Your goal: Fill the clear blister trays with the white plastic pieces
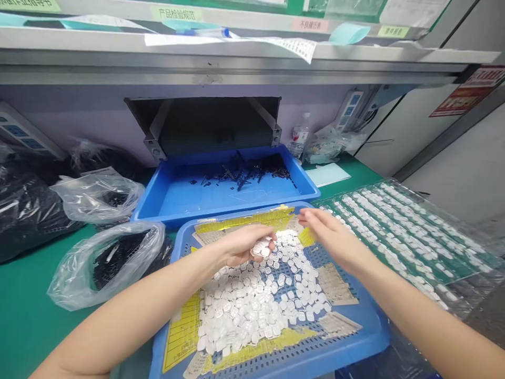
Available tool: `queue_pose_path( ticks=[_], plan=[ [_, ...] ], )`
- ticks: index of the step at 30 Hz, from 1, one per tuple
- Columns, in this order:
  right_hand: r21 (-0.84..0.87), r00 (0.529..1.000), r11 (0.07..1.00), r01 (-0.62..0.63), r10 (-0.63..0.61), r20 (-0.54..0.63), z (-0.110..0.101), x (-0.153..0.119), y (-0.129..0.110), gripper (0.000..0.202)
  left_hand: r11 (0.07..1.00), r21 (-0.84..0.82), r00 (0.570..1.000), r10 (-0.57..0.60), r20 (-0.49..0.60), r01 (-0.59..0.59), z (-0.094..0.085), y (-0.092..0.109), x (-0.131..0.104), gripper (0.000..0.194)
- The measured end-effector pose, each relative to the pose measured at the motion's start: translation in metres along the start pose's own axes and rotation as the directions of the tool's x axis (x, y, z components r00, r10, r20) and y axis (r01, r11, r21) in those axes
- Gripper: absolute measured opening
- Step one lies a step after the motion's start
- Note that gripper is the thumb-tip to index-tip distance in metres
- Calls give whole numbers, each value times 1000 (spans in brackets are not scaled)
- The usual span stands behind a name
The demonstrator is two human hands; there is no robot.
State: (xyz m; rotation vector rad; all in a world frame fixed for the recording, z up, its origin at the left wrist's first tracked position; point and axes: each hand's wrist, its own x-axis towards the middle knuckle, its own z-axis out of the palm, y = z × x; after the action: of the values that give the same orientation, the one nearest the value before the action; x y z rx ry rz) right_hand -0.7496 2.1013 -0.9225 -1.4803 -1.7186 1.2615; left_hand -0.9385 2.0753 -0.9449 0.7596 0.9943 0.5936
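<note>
My left hand (250,245) is closed around a small handful of white square plastic pieces (262,247), held above the blue perforated basket (355,350). Many more of these rounded-corner white pieces (240,316) lie heaped loosely in the basket. Over the basket's far right corner is my right hand (325,229), its fingers stretched out towards the left; I see nothing in it. Rows of white pieces (394,231) lie on a clear sheet to the right of that hand.
Behind the basket stands a blue tray (177,192) with black slender parts. Clear plastic bags (106,268) of black parts are at the left. A water bottle (300,137) and a pale paper (329,173) sit at the back right. A metal shelf (221,68) overhangs the bench.
</note>
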Motion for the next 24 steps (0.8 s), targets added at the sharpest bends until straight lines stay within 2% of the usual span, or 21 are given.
queue_pose_path(
  ticks=[2,4,6,7,9,13,15,18,20,24],
  plan=[
    [276,987,950,-147,124,97,23,-6,-6,33,998,-22,998,63,17,-63,0,2,-4,21],
    [491,932,804,-335,207,296,40,-8,-6,31,990,-25,990,137,31,-136,1,4,-8,21],
    [609,848,616,-500,205,489,53,-7,-3,34,978,-15,976,210,52,-209,3,5,-11,20],
    [635,819,546,-546,187,543,58,-6,-2,36,972,-2,970,234,66,-234,3,5,-12,18],
    [683,817,471,-559,170,552,64,-4,1,39,966,57,965,245,92,-251,4,5,-14,19],
    [735,837,407,-542,179,518,68,0,6,40,925,241,955,290,54,-295,3,3,-13,22],
    [739,831,389,-550,169,530,68,0,8,38,921,264,956,294,4,-285,2,3,-11,20],
    [721,810,387,-575,150,567,67,-1,10,40,954,167,964,260,-49,-248,2,4,-9,21],
    [706,799,397,-587,144,584,67,-2,11,43,965,81,967,252,-45,-248,1,5,-9,21],
    [710,808,406,-575,145,572,65,-2,11,43,965,33,965,260,-29,-259,-2,6,-9,21]
  ],
)
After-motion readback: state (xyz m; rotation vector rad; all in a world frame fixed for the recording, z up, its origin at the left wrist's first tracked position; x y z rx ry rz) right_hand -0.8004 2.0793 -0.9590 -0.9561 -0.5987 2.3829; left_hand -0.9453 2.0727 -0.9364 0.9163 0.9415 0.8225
